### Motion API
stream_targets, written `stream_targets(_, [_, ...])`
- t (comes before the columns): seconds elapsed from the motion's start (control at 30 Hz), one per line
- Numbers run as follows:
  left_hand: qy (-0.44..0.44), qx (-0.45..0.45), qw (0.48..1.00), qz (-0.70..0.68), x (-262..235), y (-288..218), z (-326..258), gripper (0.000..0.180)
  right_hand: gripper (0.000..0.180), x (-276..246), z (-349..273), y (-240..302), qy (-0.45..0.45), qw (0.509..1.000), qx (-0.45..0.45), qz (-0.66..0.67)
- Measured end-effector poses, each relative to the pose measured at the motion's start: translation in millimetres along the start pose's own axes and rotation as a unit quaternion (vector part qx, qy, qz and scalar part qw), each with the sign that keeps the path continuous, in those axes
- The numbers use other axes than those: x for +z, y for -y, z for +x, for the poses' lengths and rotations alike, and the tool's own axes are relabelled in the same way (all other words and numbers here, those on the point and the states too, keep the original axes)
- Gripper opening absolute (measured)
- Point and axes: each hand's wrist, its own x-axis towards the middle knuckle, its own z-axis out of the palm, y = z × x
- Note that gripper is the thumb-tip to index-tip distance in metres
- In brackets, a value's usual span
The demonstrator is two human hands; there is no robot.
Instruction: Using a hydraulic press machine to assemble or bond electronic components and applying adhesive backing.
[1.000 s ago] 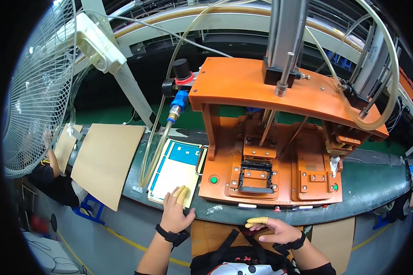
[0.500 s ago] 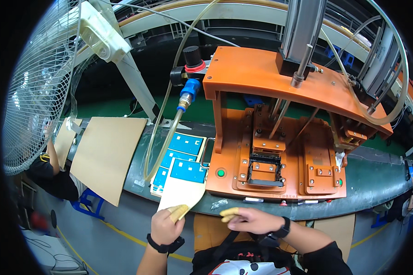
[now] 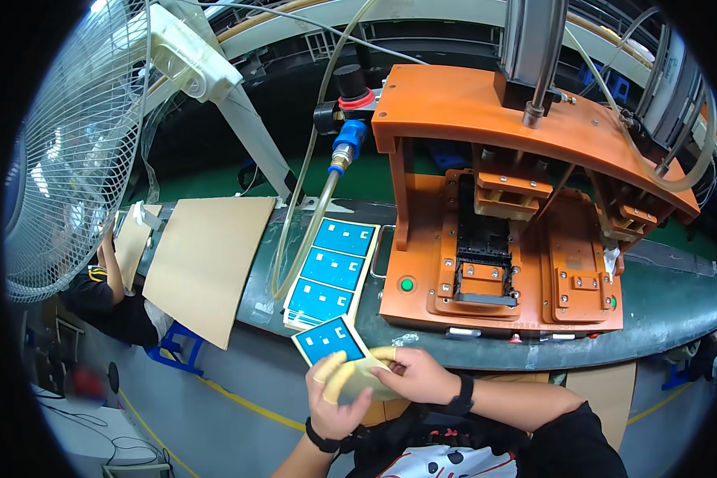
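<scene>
Both hands are on a cream backing sheet (image 3: 384,385) with a blue film label (image 3: 324,338) at its far end, held in front of the bench's near edge. My left hand (image 3: 334,408), with yellow finger cots, has its fingers curled over the sheet beside the label. On the sheet's right side, my right hand (image 3: 422,376) pinches it, a yellow cot on one finger. Just beyond lies a stack of blue label sheets (image 3: 329,269). To the right, a long black plastic part (image 3: 484,231) sits in the fixture of an orange press (image 3: 410,307), under its raised head (image 3: 511,195).
A green-topped bench (image 3: 358,349) runs across. A hose (image 3: 312,231) arches down beside the label stack to a blue fitting. Cardboard (image 3: 207,255) lies on the left, near a large fan (image 3: 80,159). Another person's arm (image 3: 110,267) shows at far left.
The backing sheet has come off the stack towards me. My right hand, earlier apart from it, now grips it. The press head has risen, uncovering more of the black part.
</scene>
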Motion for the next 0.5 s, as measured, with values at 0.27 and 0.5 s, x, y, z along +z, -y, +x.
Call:
stream_targets(0.27, [0.010, 0.030, 0.988, -0.154, 32.3, -27.4, 20.9, 0.023, 0.026, -36.4, -59.4, 35.6, -0.071, 0.957, -0.177, -0.218])
stream_targets(0.5, [0.073, -0.080, 0.899, -0.424, 75.7, -38.3, 13.7, 0.013, 0.020, -81.4, -161.4, 31.5, -0.189, 0.919, -0.255, -0.234])
